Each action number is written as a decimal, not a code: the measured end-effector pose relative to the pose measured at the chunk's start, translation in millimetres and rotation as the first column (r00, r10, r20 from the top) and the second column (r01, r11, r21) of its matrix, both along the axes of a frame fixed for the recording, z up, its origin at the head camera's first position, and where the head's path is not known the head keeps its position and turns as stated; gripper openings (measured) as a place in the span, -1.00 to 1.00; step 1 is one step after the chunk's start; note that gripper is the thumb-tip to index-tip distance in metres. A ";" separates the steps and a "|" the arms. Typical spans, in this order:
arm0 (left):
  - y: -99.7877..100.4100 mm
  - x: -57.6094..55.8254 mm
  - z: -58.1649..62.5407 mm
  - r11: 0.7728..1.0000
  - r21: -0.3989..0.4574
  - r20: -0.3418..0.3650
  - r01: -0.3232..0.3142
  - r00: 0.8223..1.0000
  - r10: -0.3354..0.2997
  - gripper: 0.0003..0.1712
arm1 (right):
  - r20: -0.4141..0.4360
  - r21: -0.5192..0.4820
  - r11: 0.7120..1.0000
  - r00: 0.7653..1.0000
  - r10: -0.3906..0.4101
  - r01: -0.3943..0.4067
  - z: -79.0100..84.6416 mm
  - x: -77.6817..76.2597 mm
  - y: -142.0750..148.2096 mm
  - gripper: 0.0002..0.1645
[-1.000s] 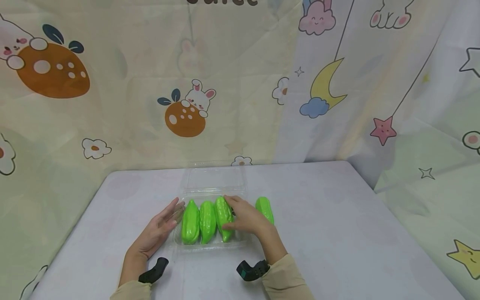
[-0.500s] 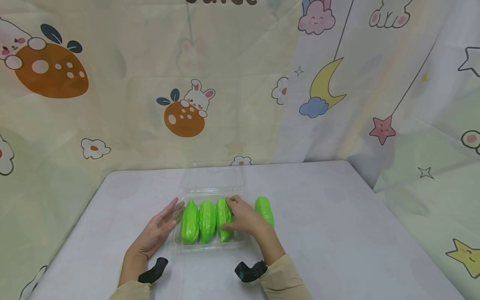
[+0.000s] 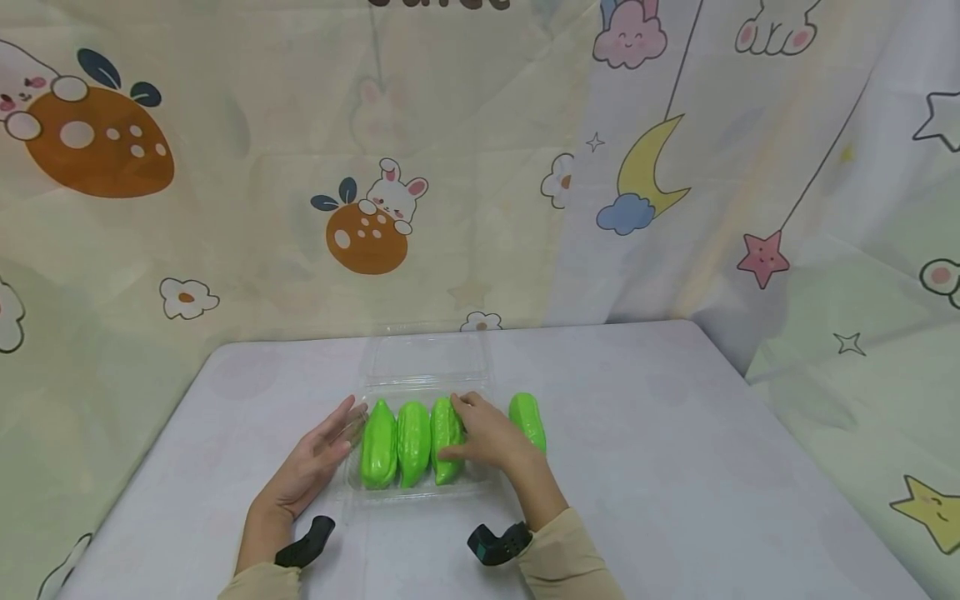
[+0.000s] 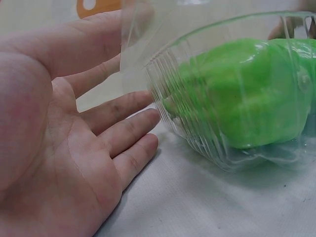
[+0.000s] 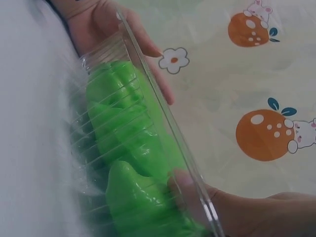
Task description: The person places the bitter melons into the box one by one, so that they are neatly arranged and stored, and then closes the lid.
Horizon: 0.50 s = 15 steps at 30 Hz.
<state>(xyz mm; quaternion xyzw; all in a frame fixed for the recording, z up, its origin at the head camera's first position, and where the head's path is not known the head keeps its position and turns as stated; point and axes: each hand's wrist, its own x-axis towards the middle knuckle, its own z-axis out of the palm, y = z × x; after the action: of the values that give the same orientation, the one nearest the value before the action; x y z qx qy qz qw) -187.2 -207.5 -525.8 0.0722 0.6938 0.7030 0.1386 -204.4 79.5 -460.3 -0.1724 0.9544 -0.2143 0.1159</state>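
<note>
As three green vegetables (image 3: pixel 414 446) are shown in a clear container (image 3: pixel 412 495) from the head, the rightmost vegetable (image 3: pixel 443 427) is gripped by the right hand (image 3: pixel 486 433), a fourth vegetable (image 3: pixel 527 417) lying outside; left wrist, the container's end is touched by the left hand (image 4: pixel 74 133), fingers straight, nothing held; right wrist, that grip's thumb (image 5: pixel 184 180) is seen

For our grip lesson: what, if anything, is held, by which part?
Right hand: the rightmost boxed green piece, fingers at its far end, thumb toward its near end. Left hand: nothing.
</note>
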 end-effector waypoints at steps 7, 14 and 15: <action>-0.2 0.5 -0.1 1.000 -0.007 -0.002 -0.001 1.000 0.001 -0.19 | 0.002 -0.009 1.000 1.000 0.027 -0.027 -0.6 -1.2 2.2 0.15; 0.3 0.6 0.7 1.000 -0.017 -0.002 -0.005 1.000 0.005 -0.19 | 0.015 -0.017 0.998 0.998 0.067 -0.067 1.9 -0.8 6.5 0.15; 0.3 0.5 0.6 1.000 -0.017 -0.002 -0.004 1.000 0.004 -0.19 | 0.015 -0.018 0.997 0.997 0.075 -0.075 2.3 -0.6 7.2 0.16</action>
<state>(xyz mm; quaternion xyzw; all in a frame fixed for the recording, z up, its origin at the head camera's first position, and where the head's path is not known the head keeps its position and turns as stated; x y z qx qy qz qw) -186.7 -207.3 -525.1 0.0701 0.7001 0.6973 0.1371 -204.9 86.7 -458.0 -0.2075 0.9444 -0.2194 0.1299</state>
